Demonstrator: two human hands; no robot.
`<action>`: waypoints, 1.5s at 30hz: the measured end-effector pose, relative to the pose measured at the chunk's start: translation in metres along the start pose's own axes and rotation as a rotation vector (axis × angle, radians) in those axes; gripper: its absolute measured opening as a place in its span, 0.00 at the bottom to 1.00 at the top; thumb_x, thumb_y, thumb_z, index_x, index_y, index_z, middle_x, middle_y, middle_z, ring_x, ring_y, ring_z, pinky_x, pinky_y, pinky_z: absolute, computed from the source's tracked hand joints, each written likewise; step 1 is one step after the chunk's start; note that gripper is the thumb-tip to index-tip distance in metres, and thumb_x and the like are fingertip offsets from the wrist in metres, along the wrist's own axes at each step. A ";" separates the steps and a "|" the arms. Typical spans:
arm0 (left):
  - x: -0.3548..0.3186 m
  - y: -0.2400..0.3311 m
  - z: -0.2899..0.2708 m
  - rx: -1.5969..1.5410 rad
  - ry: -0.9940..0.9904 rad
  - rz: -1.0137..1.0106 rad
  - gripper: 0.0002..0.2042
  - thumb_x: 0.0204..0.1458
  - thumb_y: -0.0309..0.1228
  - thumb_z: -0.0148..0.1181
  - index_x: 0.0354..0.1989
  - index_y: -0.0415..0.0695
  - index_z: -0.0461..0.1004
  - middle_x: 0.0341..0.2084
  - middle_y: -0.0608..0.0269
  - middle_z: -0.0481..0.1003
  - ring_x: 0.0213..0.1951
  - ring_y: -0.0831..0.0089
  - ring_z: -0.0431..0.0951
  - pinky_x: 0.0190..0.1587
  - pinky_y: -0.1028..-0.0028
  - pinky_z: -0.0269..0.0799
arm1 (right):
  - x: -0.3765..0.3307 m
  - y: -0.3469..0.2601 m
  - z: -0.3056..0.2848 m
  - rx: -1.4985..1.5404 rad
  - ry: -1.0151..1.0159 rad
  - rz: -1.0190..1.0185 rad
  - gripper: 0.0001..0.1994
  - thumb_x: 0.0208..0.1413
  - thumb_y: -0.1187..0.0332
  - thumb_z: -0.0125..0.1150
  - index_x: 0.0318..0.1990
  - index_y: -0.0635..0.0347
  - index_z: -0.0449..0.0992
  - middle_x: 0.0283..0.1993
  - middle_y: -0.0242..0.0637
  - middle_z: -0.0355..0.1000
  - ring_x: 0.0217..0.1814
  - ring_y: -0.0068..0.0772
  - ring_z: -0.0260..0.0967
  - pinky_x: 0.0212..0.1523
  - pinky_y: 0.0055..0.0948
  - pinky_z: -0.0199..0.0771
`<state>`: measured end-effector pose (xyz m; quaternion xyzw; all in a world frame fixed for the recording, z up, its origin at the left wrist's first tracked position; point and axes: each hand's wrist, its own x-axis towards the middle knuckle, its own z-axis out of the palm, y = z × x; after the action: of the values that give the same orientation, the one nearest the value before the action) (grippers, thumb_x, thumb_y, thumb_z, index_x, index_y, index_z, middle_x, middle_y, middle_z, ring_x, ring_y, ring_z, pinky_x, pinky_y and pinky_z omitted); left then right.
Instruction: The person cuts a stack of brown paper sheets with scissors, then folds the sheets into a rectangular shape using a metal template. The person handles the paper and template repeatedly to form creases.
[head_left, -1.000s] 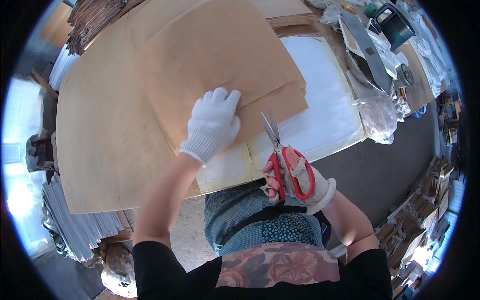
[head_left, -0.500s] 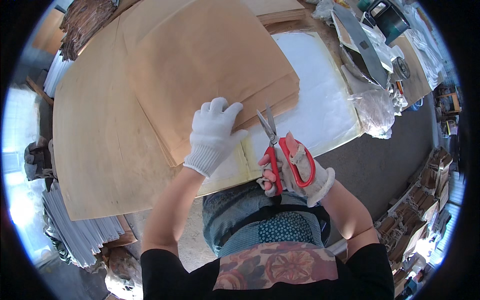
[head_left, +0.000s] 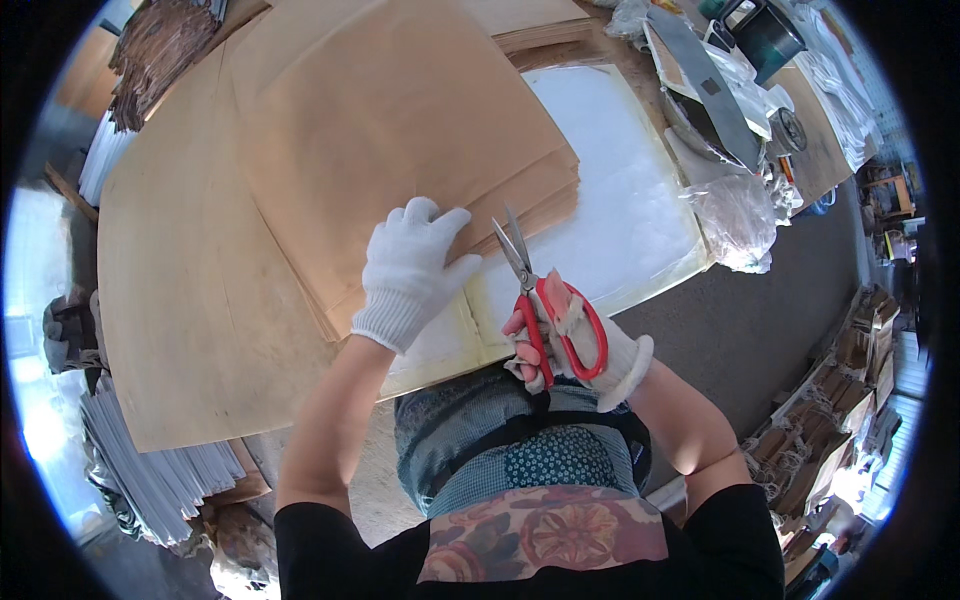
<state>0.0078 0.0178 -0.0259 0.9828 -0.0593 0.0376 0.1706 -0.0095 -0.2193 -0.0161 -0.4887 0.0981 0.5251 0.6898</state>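
A stack of large brown paper sheets (head_left: 400, 110) lies at an angle on the table, its near right edges slightly fanned. My left hand (head_left: 415, 265), in a white knit glove, rests on the stack's near edge with fingers spread and the thumb out to the right. In my right hand (head_left: 590, 345), which wears a worn glove with bare fingertips, is a pair of scissors (head_left: 527, 290) with red handles. Its blades are slightly apart and point away from me, just right of the paper's edge and touching nothing I can make out.
Under the stack are a wooden board (head_left: 170, 300) and a white sheet with yellowed edges (head_left: 610, 150). A clear plastic bag (head_left: 735, 220), a dark jug (head_left: 760, 40) and a tape roll (head_left: 788, 130) crowd the right. Grey sheets (head_left: 160, 460) stand at lower left, cardboard bundles (head_left: 820, 400) at right.
The whole view has shifted slightly, so the table and both hands appear a little further left. Relative to the paper, the hands and scissors have hardly moved.
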 end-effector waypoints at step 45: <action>0.050 -0.026 -0.048 0.121 -0.559 0.032 0.19 0.58 0.42 0.61 0.54 0.47 0.79 0.49 0.53 0.78 0.53 0.52 0.79 0.59 0.59 0.75 | 0.065 0.076 0.094 -0.500 -0.152 0.218 0.16 0.75 0.55 0.48 0.43 0.58 0.71 0.26 0.32 0.72 0.18 0.23 0.68 0.17 0.25 0.71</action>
<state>0.0577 0.0531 0.0149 0.9624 -0.1174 -0.2285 0.0883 -0.0798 -0.1073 -0.0542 -0.5895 -0.0347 0.6393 0.4925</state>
